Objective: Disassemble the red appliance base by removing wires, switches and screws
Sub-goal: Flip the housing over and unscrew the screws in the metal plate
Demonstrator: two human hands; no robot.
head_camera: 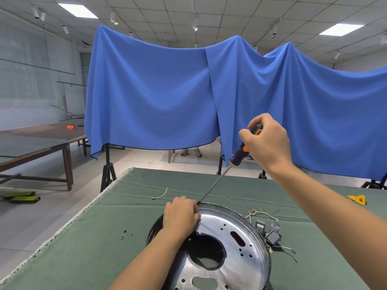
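The appliance base [234,254] lies on the green table cloth [83,248], showing a shiny round metal plate with holes and a dark rim. My left hand [181,216] grips its far left rim. My right hand [268,141] holds a long screwdriver [240,153] by its dark and orange handle. The thin shaft slants down, and its tip meets the rim just beside my left fingers. Grey switches [270,231] with white wires [261,213] lie to the right of the base. A loose wire [161,195] and three screws [126,234] lie to the left.
A yellow object [358,199] sits at the table's far right. The table's left edge runs diagonally near the screws. Blue cloth [167,91] hangs on stands behind the table. A brown table [41,141] stands at the left.
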